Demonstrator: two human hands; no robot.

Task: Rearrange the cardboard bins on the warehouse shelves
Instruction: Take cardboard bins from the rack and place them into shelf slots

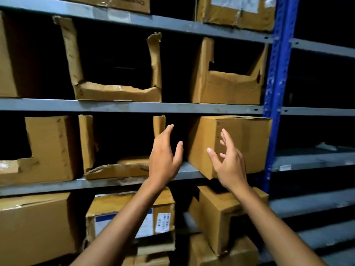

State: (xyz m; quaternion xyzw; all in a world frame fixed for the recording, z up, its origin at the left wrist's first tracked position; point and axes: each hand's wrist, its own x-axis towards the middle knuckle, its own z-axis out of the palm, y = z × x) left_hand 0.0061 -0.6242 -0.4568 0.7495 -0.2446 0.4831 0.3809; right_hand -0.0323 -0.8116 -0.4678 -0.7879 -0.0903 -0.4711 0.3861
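Observation:
A closed cardboard box sits on the middle grey shelf at the right, turned at an angle, its near corner jutting over the shelf edge. My left hand is open, fingers up, just left of the box and apart from it. In front of the box's near face my right hand is open with fingers spread; whether it touches is unclear. A torn open-front bin stands left of my left hand on the same shelf.
The shelf above carries two torn open-front bins. Below are a labelled box and a tilted box. A blue upright post bounds the bay on the right. Another cut bin stands at the left.

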